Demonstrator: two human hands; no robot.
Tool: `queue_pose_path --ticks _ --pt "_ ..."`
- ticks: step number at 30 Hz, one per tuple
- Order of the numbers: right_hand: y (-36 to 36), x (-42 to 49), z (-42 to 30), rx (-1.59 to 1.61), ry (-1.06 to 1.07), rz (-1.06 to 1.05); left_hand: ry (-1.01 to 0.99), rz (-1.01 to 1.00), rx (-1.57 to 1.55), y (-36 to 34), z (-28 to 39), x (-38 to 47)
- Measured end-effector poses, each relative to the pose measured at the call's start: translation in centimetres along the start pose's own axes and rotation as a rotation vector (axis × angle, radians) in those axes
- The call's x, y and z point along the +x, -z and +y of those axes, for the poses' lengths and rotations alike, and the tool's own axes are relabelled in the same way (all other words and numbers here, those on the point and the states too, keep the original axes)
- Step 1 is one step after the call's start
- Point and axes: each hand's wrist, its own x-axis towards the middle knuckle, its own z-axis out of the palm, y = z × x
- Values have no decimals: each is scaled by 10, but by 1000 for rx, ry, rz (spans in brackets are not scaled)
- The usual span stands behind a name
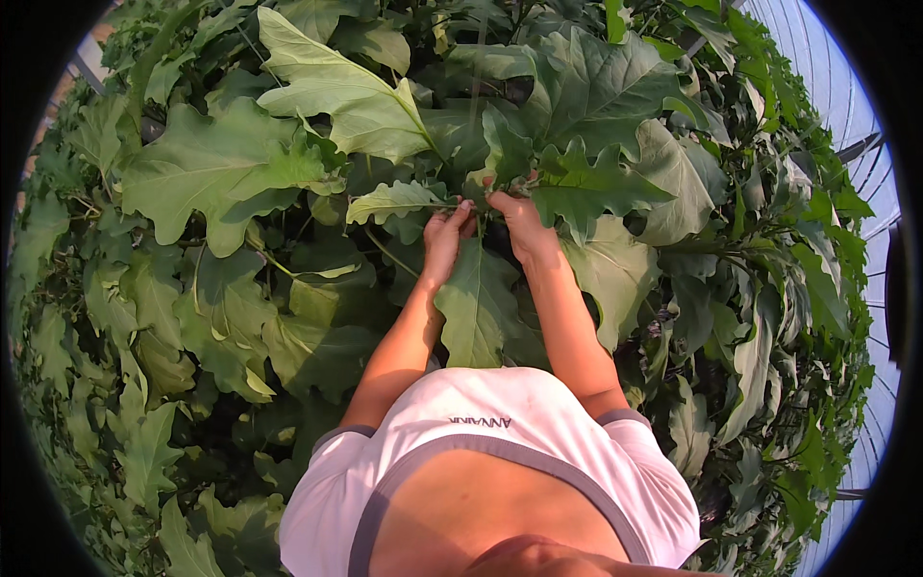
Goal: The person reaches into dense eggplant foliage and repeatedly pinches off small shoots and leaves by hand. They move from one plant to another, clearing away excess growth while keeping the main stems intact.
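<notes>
Both of my hands reach in among the broad lobed leaves of a leafy plant, close together near the upper middle. My left hand [445, 234] has thumb and fingers pinched together at a stem, beside a small pale leaf [396, 202]. My right hand [520, 220] is raised among the leaves, its fingertips partly hidden by foliage, so what it holds cannot be told. A large green leaf [476, 303] hangs between my forearms. To the right of my right hand spreads a dark lobed leaf [598, 184].
Dense foliage surrounds me on both sides. A big lobed leaf [209, 169] spreads at the left, and a pale upturned leaf [346, 90] stands above my hands. A thin upright string [476, 86] runs above them. Ribbed translucent sheeting [829, 72] curves along the right edge.
</notes>
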Motion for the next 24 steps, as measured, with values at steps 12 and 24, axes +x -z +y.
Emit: queue_pose_path --ticks 12,24 --pt "31 25 2 -8 117 -333 375 -220 573 135 -96 5" --pt "-56 52 -23 -570 300 -546 -228 -199 665 45 -1 10"
